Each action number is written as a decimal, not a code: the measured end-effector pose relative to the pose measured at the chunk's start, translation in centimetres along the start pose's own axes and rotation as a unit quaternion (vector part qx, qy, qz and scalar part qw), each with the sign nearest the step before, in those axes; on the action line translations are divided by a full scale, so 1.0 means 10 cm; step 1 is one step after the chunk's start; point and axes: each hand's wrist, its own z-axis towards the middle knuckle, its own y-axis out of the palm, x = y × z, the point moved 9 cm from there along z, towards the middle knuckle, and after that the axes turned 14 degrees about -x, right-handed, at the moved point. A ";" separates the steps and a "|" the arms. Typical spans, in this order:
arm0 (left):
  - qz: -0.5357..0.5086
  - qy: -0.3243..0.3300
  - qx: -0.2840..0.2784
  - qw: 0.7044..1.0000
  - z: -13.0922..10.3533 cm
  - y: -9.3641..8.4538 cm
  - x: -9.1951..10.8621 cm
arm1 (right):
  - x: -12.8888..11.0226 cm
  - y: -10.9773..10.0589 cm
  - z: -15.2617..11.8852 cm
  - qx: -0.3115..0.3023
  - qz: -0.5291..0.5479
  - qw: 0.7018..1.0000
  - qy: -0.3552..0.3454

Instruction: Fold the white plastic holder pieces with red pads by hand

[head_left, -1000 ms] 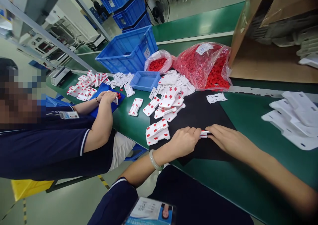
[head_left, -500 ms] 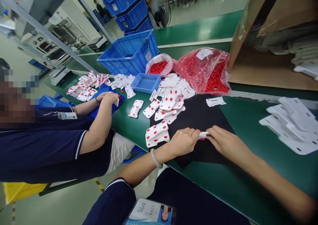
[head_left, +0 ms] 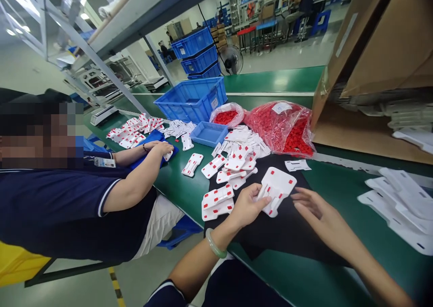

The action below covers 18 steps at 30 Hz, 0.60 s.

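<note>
My left hand [head_left: 246, 204] grips a white plastic plate [head_left: 279, 183] dotted with red pieces, thumb on its face, held up over a black mat [head_left: 294, 234]. Just right of the plate, my right hand [head_left: 313, 207] has its fingers apart and holds nothing. Left of my left hand lie two stacked white plates with red pieces [head_left: 217, 201]. Behind them is a heap of similar plates [head_left: 239, 157], with plain white parts [head_left: 259, 145] at its back. A single flat white part [head_left: 297, 165] rests near the mat's back right edge.
Behind stand a shallow blue tray [head_left: 209, 134], a large blue crate [head_left: 192, 100] and a bag of red pieces [head_left: 270, 122]. White plates [head_left: 402, 207] and a cardboard box [head_left: 365, 117] are at right. At left a person's hands [head_left: 162, 150] work over blue cloth.
The plate, seen edge-on between both hands before, now shows its face in my left hand. My right hand has let go and opened. The camera view has tilted up.
</note>
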 end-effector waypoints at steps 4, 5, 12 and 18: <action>-0.235 0.006 -0.021 0.972 0.03 0.22 -0.09 | -0.13 0.28 0.03 -0.052 0.112 0.992 -0.015; -0.246 0.008 -0.024 0.969 0.02 0.25 -0.09 | -0.16 0.32 0.03 -0.055 0.125 0.991 -0.016; -0.140 0.001 -0.021 0.990 0.01 0.14 0.02 | -0.19 0.32 -0.03 -0.054 0.009 0.998 0.032; 0.016 0.024 -0.005 1.000 0.06 -0.05 0.23 | -0.41 0.20 -0.08 0.001 -0.221 0.975 -0.023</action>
